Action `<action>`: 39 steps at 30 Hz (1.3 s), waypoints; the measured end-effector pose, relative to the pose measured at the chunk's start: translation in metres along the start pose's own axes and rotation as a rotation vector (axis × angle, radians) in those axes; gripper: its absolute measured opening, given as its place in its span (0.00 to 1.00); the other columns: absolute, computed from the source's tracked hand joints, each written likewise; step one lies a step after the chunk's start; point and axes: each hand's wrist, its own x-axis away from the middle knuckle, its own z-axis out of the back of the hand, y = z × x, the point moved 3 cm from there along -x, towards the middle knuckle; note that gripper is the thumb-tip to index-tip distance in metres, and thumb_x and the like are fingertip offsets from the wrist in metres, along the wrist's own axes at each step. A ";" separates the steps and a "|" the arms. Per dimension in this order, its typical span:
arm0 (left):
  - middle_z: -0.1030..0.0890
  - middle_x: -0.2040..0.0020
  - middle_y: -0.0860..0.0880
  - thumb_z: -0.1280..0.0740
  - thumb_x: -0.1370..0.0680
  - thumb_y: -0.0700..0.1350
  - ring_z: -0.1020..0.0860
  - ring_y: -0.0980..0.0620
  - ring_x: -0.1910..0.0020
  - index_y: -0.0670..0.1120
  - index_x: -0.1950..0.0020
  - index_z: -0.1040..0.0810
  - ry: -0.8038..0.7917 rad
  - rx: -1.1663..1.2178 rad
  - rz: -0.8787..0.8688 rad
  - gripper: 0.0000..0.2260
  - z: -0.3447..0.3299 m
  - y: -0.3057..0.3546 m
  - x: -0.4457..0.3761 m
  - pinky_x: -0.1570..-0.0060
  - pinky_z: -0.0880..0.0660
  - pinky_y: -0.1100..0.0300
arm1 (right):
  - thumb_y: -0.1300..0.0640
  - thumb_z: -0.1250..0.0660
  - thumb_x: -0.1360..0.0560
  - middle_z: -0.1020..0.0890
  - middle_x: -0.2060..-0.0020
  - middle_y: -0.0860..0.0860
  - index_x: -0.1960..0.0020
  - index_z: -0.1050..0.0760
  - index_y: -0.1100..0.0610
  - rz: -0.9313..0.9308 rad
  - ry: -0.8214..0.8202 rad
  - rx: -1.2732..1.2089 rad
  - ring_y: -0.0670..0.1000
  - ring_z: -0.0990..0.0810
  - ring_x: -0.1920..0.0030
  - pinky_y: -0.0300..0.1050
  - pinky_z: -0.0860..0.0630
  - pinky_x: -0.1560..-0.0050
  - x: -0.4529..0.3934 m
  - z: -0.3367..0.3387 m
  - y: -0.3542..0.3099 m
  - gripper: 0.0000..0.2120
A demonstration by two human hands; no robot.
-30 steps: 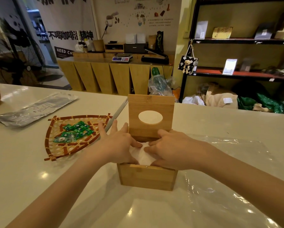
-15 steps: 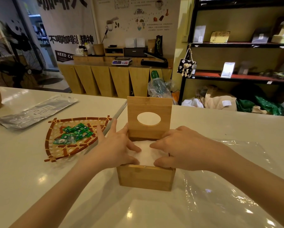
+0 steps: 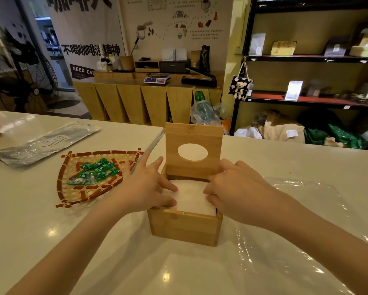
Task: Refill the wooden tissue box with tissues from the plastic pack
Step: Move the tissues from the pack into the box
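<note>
Wooden tissue box [image 3: 185,227]: stands on the white table [image 3: 29,220], lid [image 3: 193,153] raised upright at the far side, oval opening facing the viewer. Tissues [image 3: 192,199]: white stack filling the box, top level with the rim. Left hand [image 3: 145,186]: at the box's left edge, fingers spread flat, tips resting on the stack, gripping nothing. Right hand [image 3: 235,188]: at the right edge, palm down, fingers loosely extended on the stack, likewise gripping nothing. Plastic pack [image 3: 296,231]: clear, flattened, lying right of the box under the right forearm. Woven basket [image 3: 89,177]: left of the box, holding green sachets [image 3: 94,171].
</note>
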 end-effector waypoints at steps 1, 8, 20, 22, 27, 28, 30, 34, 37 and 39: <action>0.54 0.23 0.52 0.33 0.29 0.58 0.66 0.47 0.26 0.62 0.44 0.23 0.005 0.010 0.002 0.14 0.001 -0.001 0.000 0.31 0.66 0.37 | 0.49 0.48 0.21 0.20 0.52 0.48 0.54 0.25 0.54 -0.037 0.010 0.015 0.50 0.36 0.48 0.47 0.40 0.51 0.002 0.001 -0.001 0.15; 0.52 0.23 0.52 0.32 0.30 0.58 0.65 0.45 0.25 0.62 0.44 0.22 -0.092 -0.007 0.016 0.14 -0.002 -0.003 -0.003 0.33 0.66 0.35 | 0.49 0.47 0.21 0.27 0.59 0.52 0.47 0.22 0.54 -0.108 -0.097 -0.040 0.51 0.38 0.52 0.49 0.43 0.51 -0.002 0.000 -0.003 0.17; 0.35 0.29 0.53 0.25 0.36 0.53 0.40 0.51 0.29 0.56 0.42 0.30 0.336 0.197 -0.063 0.25 0.044 0.004 0.009 0.31 0.40 0.49 | 0.50 0.29 0.30 0.21 0.43 0.43 0.37 0.27 0.43 -0.091 0.228 -0.340 0.43 0.27 0.49 0.40 0.31 0.51 0.007 0.047 0.023 0.22; 0.37 0.28 0.52 0.23 0.38 0.52 0.39 0.51 0.29 0.55 0.33 0.38 0.479 0.212 -0.132 0.38 0.061 0.009 0.008 0.30 0.38 0.50 | 0.50 0.27 0.32 0.22 0.42 0.42 0.37 0.28 0.42 -0.066 0.445 -0.385 0.43 0.30 0.47 0.42 0.32 0.47 0.008 0.062 0.036 0.25; 0.47 0.23 0.51 0.24 0.37 0.53 0.53 0.46 0.24 0.59 0.27 0.57 0.473 -0.054 -0.151 0.51 0.066 0.013 -0.016 0.28 0.54 0.39 | 0.46 0.26 0.35 0.32 0.30 0.46 0.27 0.45 0.45 -0.134 0.438 -0.273 0.51 0.40 0.30 0.52 0.42 0.31 -0.017 0.048 0.052 0.43; 0.45 0.24 0.50 0.25 0.36 0.52 0.53 0.45 0.24 0.58 0.27 0.54 0.473 -0.084 -0.147 0.48 0.064 0.013 -0.020 0.29 0.55 0.38 | 0.46 0.26 0.34 0.31 0.31 0.47 0.27 0.45 0.45 -0.144 0.429 -0.271 0.51 0.40 0.30 0.53 0.43 0.31 -0.021 0.043 0.053 0.42; 0.40 0.25 0.51 0.27 0.33 0.51 0.50 0.45 0.24 0.57 0.28 0.46 0.484 -0.138 -0.140 0.40 0.060 0.013 -0.026 0.29 0.55 0.38 | 0.47 0.29 0.31 0.27 0.35 0.49 0.28 0.41 0.45 -0.150 0.459 -0.271 0.51 0.36 0.32 0.54 0.46 0.30 -0.026 0.032 0.054 0.36; 0.30 0.31 0.51 0.28 0.30 0.49 0.38 0.47 0.28 0.55 0.31 0.39 0.486 -0.073 -0.126 0.31 0.055 0.011 -0.025 0.29 0.52 0.38 | 0.52 0.31 0.28 0.22 0.42 0.49 0.31 0.35 0.45 -0.152 0.595 -0.321 0.51 0.32 0.36 0.55 0.51 0.28 -0.025 0.022 0.053 0.28; 0.25 0.36 0.50 0.30 0.29 0.47 0.32 0.47 0.33 0.54 0.32 0.36 0.530 -0.034 -0.138 0.28 0.052 0.013 -0.018 0.29 0.51 0.39 | 0.54 0.30 0.29 0.20 0.47 0.51 0.32 0.32 0.46 -0.130 0.680 -0.321 0.52 0.29 0.39 0.54 0.52 0.28 -0.019 0.019 0.050 0.26; 0.22 0.39 0.49 0.31 0.28 0.46 0.28 0.46 0.36 0.53 0.34 0.34 0.590 0.019 -0.155 0.24 0.048 0.012 -0.011 0.28 0.51 0.41 | 0.56 0.30 0.28 0.18 0.50 0.51 0.34 0.30 0.47 -0.104 0.750 -0.313 0.52 0.26 0.42 0.53 0.51 0.29 -0.013 0.017 0.047 0.24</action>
